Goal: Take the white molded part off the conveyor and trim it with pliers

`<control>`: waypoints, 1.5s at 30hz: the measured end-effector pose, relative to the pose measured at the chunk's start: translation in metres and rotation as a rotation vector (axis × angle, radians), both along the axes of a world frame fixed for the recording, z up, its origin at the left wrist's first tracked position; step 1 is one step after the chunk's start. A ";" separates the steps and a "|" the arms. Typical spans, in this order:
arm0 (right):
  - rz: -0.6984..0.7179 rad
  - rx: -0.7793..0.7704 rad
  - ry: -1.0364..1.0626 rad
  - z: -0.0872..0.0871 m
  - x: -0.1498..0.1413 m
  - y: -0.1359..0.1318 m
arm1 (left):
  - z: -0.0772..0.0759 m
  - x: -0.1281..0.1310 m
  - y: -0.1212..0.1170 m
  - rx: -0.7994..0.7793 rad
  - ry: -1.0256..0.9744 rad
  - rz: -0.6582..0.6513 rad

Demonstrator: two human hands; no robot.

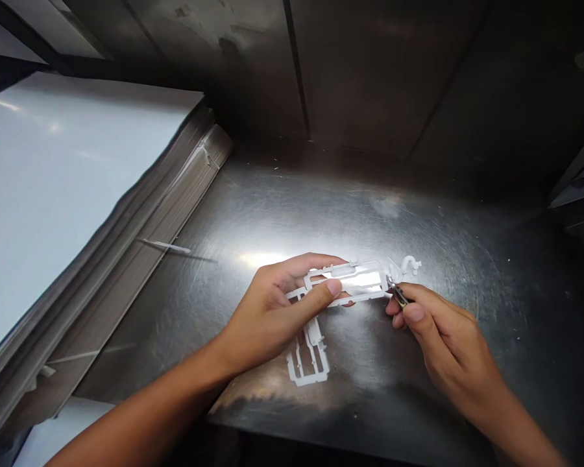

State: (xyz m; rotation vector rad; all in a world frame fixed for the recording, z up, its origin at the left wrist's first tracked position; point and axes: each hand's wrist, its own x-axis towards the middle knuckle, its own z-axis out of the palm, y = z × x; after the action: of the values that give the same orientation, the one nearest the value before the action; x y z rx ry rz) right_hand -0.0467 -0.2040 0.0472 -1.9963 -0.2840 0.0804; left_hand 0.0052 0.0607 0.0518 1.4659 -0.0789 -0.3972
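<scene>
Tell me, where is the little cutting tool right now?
In the head view, the small tool sits in the right hand, right of centre, its tip against the white plastic frame held by the left hand.

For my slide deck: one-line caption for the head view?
Left hand steadies a white plastic frame on a metal table; right hand holds a small tool at its edge.

The scene is dim at its edges and lit from above, with a bright glare patch on the scratched metal table (418, 194) around the hands. The white plastic frame (350, 282) is nearly washed out in that glare. The stack of sheets (53, 175) reflects soft highlights. The back wall (394, 65) falls into shadow. Straight lines bow near the corners, and the right hand (442, 337) looks slightly blurred.
</scene>
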 end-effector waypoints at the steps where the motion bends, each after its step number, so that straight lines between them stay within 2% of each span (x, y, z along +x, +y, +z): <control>1: 0.000 -0.002 -0.003 0.000 0.000 0.000 | 0.000 0.000 0.000 0.001 0.002 0.000; 11: -0.017 -0.132 -0.100 0.005 0.001 0.003 | 0.000 -0.001 -0.002 0.008 0.041 0.022; 24: -0.030 -0.231 -0.192 -0.010 -0.001 0.012 | 0.001 0.001 -0.004 0.008 0.110 0.012; 28: -0.029 -0.174 -0.088 -0.012 0.003 0.011 | -0.002 0.002 -0.003 0.056 0.101 0.010; 31: 0.003 -0.002 0.136 -0.012 0.007 0.007 | -0.006 0.005 -0.001 0.086 0.120 0.002; 33: 0.000 0.135 0.269 -0.014 0.010 0.001 | -0.006 0.008 0.000 0.032 0.168 -0.023; 35: -0.049 0.145 0.284 -0.019 0.012 -0.005 | -0.005 0.010 -0.001 -0.092 0.241 -0.060; 38: -0.111 -0.099 0.016 -0.034 0.013 -0.005 | -0.003 0.013 0.000 -0.402 0.367 -0.180; 41: -0.015 -0.315 -0.307 -0.049 0.009 0.010 | -0.007 0.014 0.004 -0.711 0.500 -0.316; 43: 0.084 -0.409 -0.439 -0.055 0.003 0.026 | -0.012 0.013 0.008 -0.782 0.557 -0.325; 45: 0.159 -0.491 -0.525 -0.057 -0.004 0.039 | -0.017 0.011 0.012 -0.767 0.577 -0.278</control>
State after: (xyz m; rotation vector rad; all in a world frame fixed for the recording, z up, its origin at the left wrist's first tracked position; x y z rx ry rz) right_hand -0.0504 -0.1646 -0.0102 -2.4572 -0.8240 -0.3064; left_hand 0.0161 0.0726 0.0351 0.5488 0.0298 -0.8906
